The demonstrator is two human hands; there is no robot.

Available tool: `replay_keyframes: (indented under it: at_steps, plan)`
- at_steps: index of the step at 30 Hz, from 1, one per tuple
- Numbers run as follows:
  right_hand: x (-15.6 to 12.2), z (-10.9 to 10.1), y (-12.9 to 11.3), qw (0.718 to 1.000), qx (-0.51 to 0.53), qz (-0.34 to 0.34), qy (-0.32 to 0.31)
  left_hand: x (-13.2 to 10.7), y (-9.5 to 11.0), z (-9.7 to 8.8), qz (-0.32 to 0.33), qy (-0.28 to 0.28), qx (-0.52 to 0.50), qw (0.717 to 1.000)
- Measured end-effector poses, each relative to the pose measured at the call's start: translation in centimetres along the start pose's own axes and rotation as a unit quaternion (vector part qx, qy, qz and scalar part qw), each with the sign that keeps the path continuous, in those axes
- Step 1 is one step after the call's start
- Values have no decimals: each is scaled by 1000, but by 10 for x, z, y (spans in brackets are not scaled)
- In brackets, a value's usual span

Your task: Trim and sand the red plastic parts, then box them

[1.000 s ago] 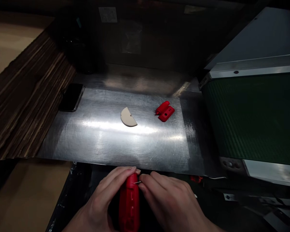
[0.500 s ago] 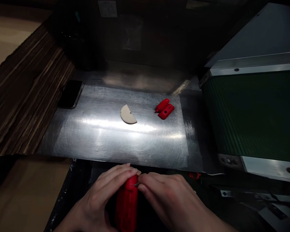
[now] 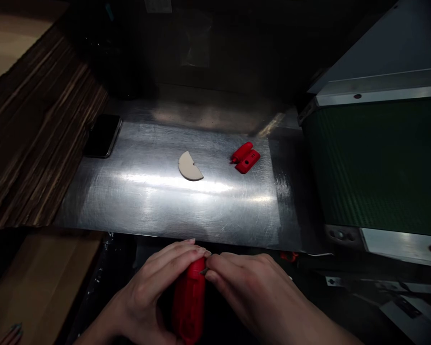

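My left hand (image 3: 158,282) is wrapped round a long red plastic part (image 3: 189,306), with its fingers over the top end. Close by, my right hand (image 3: 251,287) pinches a small thin blade (image 3: 204,271) between thumb and forefinger. The blade's tip touches the red part near its upper end; the rest of the blade is hidden in the fingers. Beyond the hands, two small red plastic pieces, a rounded one (image 3: 242,152) and a flat one with a hole (image 3: 247,162), lie side by side on the metal table (image 3: 158,211). A cream half-disc (image 3: 189,167) lies left of them.
A dark phone (image 3: 103,136) lies beside stacked cardboard (image 3: 39,129) on the left. A green conveyor belt (image 3: 377,163) with metal rails stands on the right. At the lower left corner, another person's fingertips (image 3: 13,334) show over a brown cardboard surface (image 3: 39,282).
The view has shifted slightly, so the table and its objects sit a little higher. Both hands keep their grip in nearly the same place. Another person's fingertips have appeared at the lower left.
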State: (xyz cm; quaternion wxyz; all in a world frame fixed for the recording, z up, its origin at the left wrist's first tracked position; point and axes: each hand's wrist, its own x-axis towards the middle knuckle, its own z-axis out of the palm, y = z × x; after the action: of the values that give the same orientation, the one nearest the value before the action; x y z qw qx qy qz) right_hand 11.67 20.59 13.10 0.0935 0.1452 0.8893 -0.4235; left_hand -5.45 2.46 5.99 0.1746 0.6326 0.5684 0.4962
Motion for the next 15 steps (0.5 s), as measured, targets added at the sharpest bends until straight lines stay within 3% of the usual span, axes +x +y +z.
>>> replay_keyframes:
  at_steps: [4,10,15]
  plan:
    - [1,-1,0,1000,6,4,0,2,-1,3,-19,14,-5,1000]
    - [2,-2,0,1000,9,-2,5,-1,-10,-5,15,-26,1,1000]
    - [4,-2,0,999,24,-8,19,-6,-13,-2,9,-10,-8,1000]
